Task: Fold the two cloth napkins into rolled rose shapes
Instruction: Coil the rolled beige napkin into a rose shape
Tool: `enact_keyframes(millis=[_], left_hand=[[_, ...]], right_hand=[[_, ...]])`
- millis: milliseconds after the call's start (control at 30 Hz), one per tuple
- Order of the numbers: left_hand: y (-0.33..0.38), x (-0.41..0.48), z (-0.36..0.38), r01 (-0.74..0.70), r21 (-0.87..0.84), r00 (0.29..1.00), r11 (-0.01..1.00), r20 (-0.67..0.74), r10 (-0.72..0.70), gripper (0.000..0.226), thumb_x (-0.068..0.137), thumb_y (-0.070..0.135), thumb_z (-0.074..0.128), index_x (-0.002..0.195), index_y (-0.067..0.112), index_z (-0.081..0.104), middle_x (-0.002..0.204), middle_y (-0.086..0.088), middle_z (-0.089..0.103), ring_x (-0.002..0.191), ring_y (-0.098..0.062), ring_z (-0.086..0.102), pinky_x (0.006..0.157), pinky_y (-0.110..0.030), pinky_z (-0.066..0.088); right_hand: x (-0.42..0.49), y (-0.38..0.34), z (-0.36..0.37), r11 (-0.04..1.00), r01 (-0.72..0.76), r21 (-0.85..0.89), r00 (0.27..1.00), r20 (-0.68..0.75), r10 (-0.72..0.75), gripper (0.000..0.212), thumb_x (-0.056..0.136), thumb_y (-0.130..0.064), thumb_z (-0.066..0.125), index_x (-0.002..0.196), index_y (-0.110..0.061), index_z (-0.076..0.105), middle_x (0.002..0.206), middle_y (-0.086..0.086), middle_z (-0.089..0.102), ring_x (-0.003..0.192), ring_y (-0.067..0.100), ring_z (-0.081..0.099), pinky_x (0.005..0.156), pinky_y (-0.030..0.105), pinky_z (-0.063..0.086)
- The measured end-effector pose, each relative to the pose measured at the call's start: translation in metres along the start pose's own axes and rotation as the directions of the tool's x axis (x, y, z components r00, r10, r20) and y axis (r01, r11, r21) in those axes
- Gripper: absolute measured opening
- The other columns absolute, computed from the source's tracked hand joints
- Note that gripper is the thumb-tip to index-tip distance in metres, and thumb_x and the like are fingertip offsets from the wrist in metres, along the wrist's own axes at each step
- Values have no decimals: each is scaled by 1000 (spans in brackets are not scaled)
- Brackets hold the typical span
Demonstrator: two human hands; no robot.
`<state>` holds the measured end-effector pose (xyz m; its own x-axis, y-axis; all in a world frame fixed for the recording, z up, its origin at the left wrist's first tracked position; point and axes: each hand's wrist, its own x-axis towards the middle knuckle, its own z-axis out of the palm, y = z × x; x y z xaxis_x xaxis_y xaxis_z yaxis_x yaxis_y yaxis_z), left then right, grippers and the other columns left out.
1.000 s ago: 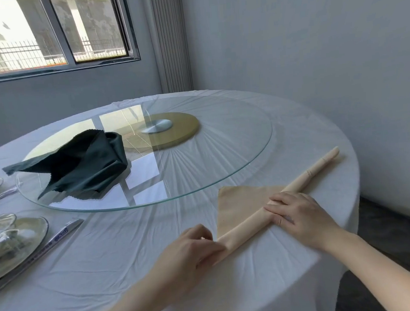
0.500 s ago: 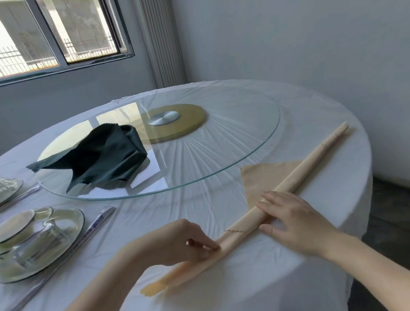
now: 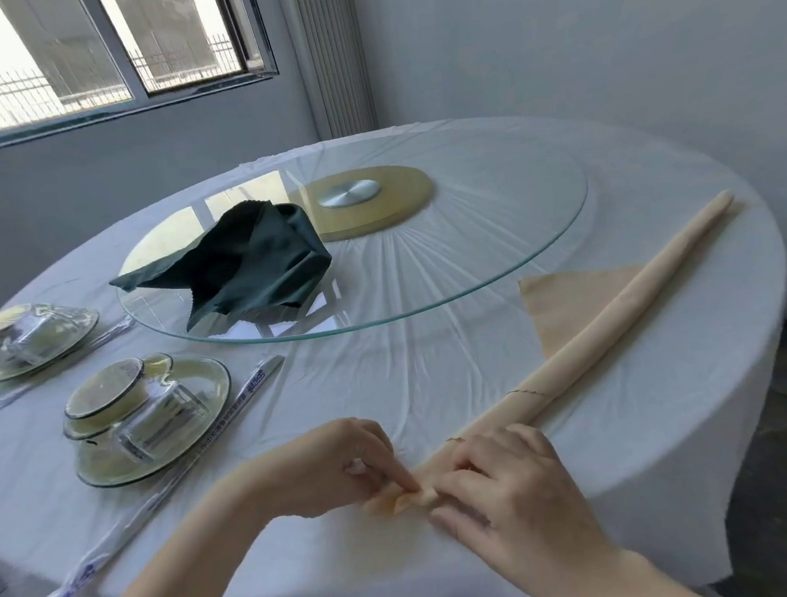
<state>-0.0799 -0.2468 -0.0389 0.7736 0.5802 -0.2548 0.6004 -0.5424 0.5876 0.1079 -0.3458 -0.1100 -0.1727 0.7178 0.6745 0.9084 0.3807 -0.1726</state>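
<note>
A beige napkin [image 3: 621,308] lies on the white tablecloth [image 3: 654,418] of a round table, rolled into a long thin tube. The tube runs diagonally from the near edge in front of the person up to the far right edge. A small triangular flap [image 3: 568,304] is not rolled up and lies flat beside the middle of the tube, on the side towards the glass turntable [image 3: 494,222]. Both hands meet at the near end of the roll. The left hand [image 3: 330,470] has its fingers bent, and the thumb and forefinger pinch the crumpled tip of the cloth. The right hand [image 3: 503,488] is just beside it, touching it at the fingertips; its fingers curl down over the tube and its thumb lies along the near side, so it grips the roll. The rest of the tube past the right hand rests free on the tablecloth. The second cloth, a dark green napkin [image 3: 246,263], sits unfolded in a loose heap on the left part of the turntable, well apart from the hands. Under the glass is a round yellow disc [image 3: 402,207] with a metal hub [image 3: 349,192]. To the left are two place settings of clear glass dishes, a nearer one [image 3: 204,438] and a farther one [image 3: 29,339]. A long wrapped pair of chopsticks [image 3: 252,387] lies beside the nearer setting. A window [image 3: 76,64] is in the wall behind.
</note>
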Motion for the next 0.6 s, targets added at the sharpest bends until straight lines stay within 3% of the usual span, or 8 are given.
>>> enact_keyframes(millis=[133,267,400,500,600], left_hand=[[-2,3,1,-28,14,999,1000,-28,28,48,83,4,59,81,52,66,93,4,52,82,1,48,72,-9,39],[-7,10,2,-88,-57,996,995,-29,86,39,76,15,75,81,53,66,93,2,53,83,0,51,74,-9,39],[-7,21,7,-105,-27,990,994,-93,102,7,79,30,71,85,26,73,90,10,52,83,1,49,74,-14,39],[2,29,14,-97,68,991,993,-91,103,18,84,33,66,80,15,66,88,13,49,89,-5,46,75,-11,35],[15,37,11,-43,212,999,976,-17,48,27,88,36,61,83,10,63,93,4,51,93,-10,44,77,-17,34]], right_hand=[[-3,-10,9,993,-112,20,988,-101,114,19,70,-45,66,61,-28,65,66,-13,55,68,10,53,70,27,36],[-7,-12,15,989,-146,36,971,-188,151,15,74,-36,70,63,-27,66,65,-12,52,61,13,50,60,27,39],[-8,-14,15,985,-163,49,960,-222,170,16,76,-33,70,64,-24,66,69,-12,57,60,14,52,58,27,43],[-10,-15,10,968,-213,130,950,-204,236,9,74,-32,69,78,-24,67,80,-12,62,68,10,56,66,21,44],[-11,-16,2,927,-302,221,935,-121,333,25,74,-38,66,96,-28,59,84,-13,57,72,5,56,67,18,45]])
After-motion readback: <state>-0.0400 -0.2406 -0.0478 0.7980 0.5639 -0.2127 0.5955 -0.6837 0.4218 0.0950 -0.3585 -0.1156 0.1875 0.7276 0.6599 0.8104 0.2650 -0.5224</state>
